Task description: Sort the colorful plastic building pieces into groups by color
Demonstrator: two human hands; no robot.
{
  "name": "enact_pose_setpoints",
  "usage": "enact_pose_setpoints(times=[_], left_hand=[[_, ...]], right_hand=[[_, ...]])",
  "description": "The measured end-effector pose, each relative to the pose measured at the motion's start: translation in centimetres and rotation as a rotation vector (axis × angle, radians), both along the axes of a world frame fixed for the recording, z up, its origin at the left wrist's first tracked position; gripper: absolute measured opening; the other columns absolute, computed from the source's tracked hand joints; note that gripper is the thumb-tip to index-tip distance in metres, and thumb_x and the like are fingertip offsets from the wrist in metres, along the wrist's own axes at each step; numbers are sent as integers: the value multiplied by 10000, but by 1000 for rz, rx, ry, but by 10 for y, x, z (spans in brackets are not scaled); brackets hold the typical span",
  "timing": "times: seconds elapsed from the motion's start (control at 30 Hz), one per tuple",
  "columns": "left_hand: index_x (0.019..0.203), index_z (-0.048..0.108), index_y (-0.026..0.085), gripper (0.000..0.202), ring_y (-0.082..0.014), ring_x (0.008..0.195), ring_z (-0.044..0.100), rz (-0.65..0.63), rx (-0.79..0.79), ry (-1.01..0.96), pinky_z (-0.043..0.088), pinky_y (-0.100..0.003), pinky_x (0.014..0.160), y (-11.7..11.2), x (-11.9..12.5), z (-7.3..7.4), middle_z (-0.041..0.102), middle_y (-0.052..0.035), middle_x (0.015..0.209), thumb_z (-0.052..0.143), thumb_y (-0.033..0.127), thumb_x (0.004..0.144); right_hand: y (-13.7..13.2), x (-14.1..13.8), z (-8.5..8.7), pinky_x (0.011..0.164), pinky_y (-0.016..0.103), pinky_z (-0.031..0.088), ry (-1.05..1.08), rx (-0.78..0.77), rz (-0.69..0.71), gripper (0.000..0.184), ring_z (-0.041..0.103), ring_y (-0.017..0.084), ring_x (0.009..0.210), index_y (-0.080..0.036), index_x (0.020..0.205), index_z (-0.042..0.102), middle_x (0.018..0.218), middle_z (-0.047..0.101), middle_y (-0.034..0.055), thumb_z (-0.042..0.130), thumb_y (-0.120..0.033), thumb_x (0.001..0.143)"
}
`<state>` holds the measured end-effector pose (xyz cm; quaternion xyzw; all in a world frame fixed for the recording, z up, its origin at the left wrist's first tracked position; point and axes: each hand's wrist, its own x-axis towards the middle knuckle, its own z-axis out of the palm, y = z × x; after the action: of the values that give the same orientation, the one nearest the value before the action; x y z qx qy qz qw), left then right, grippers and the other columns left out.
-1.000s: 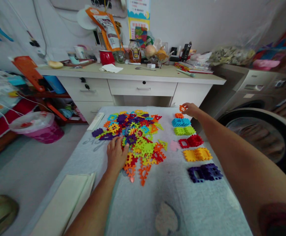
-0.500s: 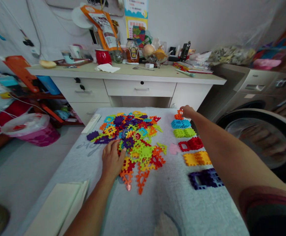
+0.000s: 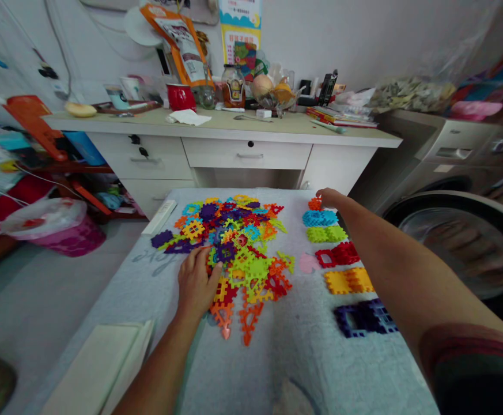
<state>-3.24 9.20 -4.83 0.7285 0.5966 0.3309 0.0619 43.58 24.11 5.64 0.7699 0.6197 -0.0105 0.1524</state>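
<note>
My right hand (image 3: 329, 197) reaches to the far right of the table, its fingers closed on an orange plastic interlocking piece (image 3: 315, 203). That piece sits low, just behind a row of blue pieces (image 3: 319, 218). Nearer to me lie rows of green pieces (image 3: 326, 233), red pieces (image 3: 337, 254), yellow pieces (image 3: 348, 280) and dark purple pieces (image 3: 366, 318), partly under my forearm. My left hand (image 3: 196, 278) rests with thumb and fingers apart at the left edge of a mixed pile of coloured pieces (image 3: 257, 268), touching it.
A grey-blue cloth (image 3: 303, 357) covers the table. White flat boxes (image 3: 99, 363) lie at the near left, and a long white box (image 3: 159, 218) at the far left. Beyond stands a desk with drawers (image 3: 246, 151); a washing machine (image 3: 454, 225) with a round door stands at right.
My right hand has lowered the orange piece slightly, from standing up to lying lower by the table. My left hand stays at the pile. The view has shifted a little.
</note>
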Motion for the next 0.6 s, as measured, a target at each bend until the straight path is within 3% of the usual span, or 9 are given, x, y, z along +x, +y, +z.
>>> enact_pose_setpoints(times=[0.33, 0.5, 0.6], left_hand=[[1305, 578, 200, 460, -310, 1283, 525, 9, 5, -24, 407, -509, 1118, 0, 1, 0, 575, -136, 1338, 497, 448, 926], [1297, 584, 202, 448, -309, 1272, 528, 11, 17, -22, 414, -502, 1109, 0, 1, 0, 578, -136, 1329, 511, 435, 921], [1282, 591, 202, 433, -303, 1268, 530, 4, 35, -24, 408, -496, 1117, 0, 1, 0, 582, -136, 1319, 525, 422, 915]], right_hand=[[-8, -3, 1, 851, 306, 511, 32, 27, 21, 610, 661, 277, 1091, -194, 1334, 659, 1260, 696, 136, 773, -201, 735], [-15, -13, 14, 898, 276, 493, 80, 127, 28, 556, 646, 232, 1093, -154, 1403, 592, 1371, 624, 163, 687, -231, 861], [-24, -35, 28, 923, 304, 498, 156, 204, 97, 497, 656, 235, 1074, -146, 1375, 612, 1354, 637, 167, 666, -230, 888]])
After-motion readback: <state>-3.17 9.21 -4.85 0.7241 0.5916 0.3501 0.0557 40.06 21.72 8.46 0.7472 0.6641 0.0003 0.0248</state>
